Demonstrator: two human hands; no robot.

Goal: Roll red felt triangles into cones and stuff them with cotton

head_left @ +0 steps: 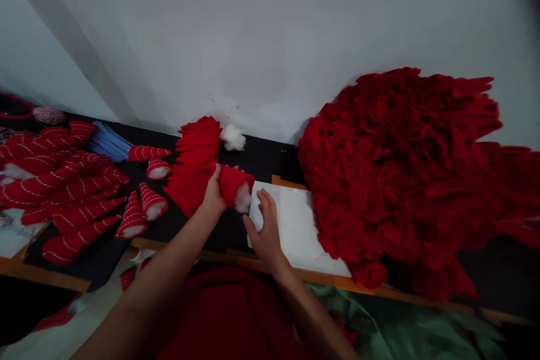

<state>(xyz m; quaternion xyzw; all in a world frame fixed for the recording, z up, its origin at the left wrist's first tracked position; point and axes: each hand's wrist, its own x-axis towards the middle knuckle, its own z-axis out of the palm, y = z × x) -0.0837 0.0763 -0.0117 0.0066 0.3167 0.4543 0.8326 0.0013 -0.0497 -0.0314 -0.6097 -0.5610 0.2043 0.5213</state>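
Observation:
My left hand (216, 192) is wrapped round a red felt cone (230, 181), whose wide end faces right. White stuffing (243, 198) shows inside that opening. Just to the right, my right hand (266, 230) is apart from the cone, its fingers spread and nothing in them. Behind my left hand lies a row of flat red felt pieces (189, 166), overlapping one another. A loose tuft of white stuffing (233, 138) rests by their far end. Under and beyond my right hand is a white sheet (295, 225) on the black table.
A big heap of red felt pieces (405, 180) fills the right side. To the left are several stuffed red cones with white stitching (152, 202), a pile of stitched red pieces (76, 197) and a blue bundle of thin strips (110, 142). A pale wall (261, 39) stands behind.

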